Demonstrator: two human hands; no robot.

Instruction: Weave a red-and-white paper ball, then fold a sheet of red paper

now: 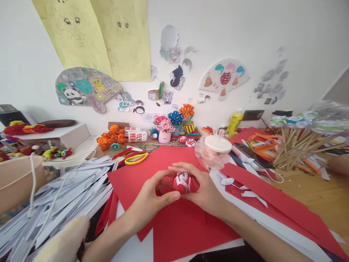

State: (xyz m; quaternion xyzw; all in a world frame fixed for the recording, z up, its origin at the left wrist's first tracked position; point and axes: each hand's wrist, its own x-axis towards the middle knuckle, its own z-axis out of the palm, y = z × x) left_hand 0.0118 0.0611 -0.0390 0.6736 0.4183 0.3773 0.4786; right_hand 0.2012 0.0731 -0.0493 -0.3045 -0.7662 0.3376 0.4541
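Both of my hands meet over a red paper sheet (174, 225) in the middle of the desk. Between them sits a small folded red and white paper flower (184, 182). My left hand (152, 198) curls round its left side, thumb pressed against it. My right hand (203, 191) wraps the right side, with fingers arched over the top. Both hands are closed on the flower.
A heap of white paper strips (62, 196) lies at left. Yellow-handled scissors (135, 157) and a glue bottle (137, 136) lie behind the sheet. A clear tub with a white lid (216, 149) stands just past my hands. Wooden sticks (297, 143) and paper flower pots (174, 125) stand further back.
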